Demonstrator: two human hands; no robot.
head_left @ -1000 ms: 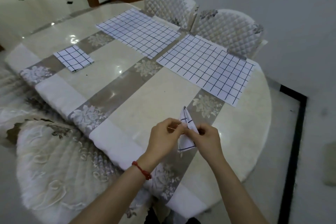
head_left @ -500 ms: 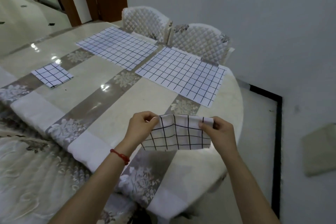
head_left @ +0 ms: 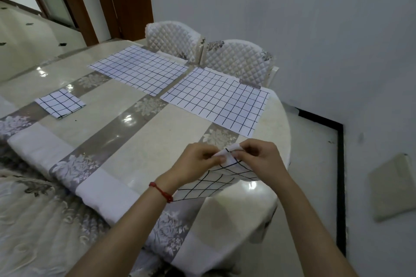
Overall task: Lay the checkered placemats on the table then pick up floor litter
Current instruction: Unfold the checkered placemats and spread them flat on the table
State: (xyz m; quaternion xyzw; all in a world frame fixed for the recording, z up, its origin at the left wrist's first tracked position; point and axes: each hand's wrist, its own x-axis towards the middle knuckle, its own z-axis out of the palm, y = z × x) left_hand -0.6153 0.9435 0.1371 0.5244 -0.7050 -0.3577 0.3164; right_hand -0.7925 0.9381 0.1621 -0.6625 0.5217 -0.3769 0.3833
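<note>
Placemat (head_left: pixel 221 179), white with a black grid and partly folded, hangs in the air just above the table's near right edge, pinched at its top corner by both hands. The left hand (head_left: pixel 195 162) has its thumb and fingers closed together on the cloth's upper fold, and a red string bracelet (head_left: pixel 161 191) sits on that wrist. The right hand (head_left: pixel 262 159) grips the same corner from the other side, fingers curled tight onto the fabric, the two hands almost touching. The rest of the cloth droops toward the person and its lower edge rests on the table (head_left: pixel 139 148), a glossy cream top crossed by grey floral bands. Two unfolded checkered placemats lie flat along the far edge: one (head_left: pixel 216 101) toward the far right corner, the other (head_left: pixel 139 68) just beside it to the left. A small folded checkered placemat (head_left: pixel 59 102) lies well apart near the left edge. Two white quilted chairs, one (head_left: pixel 173 39) and its neighbour (head_left: pixel 238 60), stand pushed in behind the far edge. A beige flat piece (head_left: pixel 391 184) lies on the floor to the right, near the wall.
</note>
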